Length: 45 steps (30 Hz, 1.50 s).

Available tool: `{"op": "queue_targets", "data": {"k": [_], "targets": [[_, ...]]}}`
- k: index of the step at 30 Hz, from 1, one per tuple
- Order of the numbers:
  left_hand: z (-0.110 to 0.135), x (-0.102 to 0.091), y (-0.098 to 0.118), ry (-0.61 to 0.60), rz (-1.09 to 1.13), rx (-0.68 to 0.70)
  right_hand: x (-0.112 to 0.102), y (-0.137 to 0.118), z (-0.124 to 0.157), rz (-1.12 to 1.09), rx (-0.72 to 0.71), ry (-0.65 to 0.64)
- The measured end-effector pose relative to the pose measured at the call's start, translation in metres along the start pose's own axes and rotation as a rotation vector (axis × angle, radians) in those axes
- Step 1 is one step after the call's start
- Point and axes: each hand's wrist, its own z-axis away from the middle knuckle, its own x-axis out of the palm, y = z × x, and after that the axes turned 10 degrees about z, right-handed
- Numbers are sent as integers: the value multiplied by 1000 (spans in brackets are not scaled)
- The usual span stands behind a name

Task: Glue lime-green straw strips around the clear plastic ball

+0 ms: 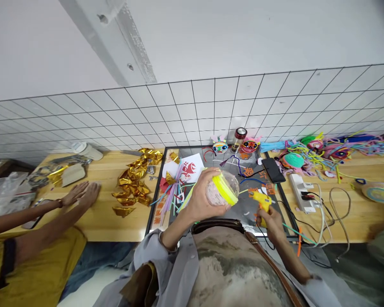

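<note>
My left hand is closed round a clear plastic cup ringed with a neon yellow strip, held tilted above the dark cutting mat. My right hand grips a yellow glue gun just right of the cup, its nozzle pointing at the yellow strip. The gun's black cord trails off toward the table edge.
Gold foil pieces, coloured straws, red-and-white paper cutouts, a phone, a power strip, pipe cleaners and a jar lie on the wooden table. Another person's hands rest flat at the left.
</note>
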Motion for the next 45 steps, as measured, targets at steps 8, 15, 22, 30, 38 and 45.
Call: {"op": "queue_targets", "data": {"k": [8, 15, 22, 30, 38, 45], "targets": [[0, 2, -1, -28, -55, 28, -54, -104, 51, 137, -414, 617], [3, -2, 7, -33, -123, 39, -53, -132, 53, 560, -942, 857], [2, 1, 12, -7, -116, 18, -51, -128, 53, 558, -929, 839], [0, 2, 11, 21, -103, 25, -50, -122, 52, 653, -930, 887], [0, 1, 9, 6, -129, 42, -52, -129, 54, 796, -948, 969], [-1, 2, 9, 18, -107, 67, -53, -129, 55, 845, -958, 997]]}}
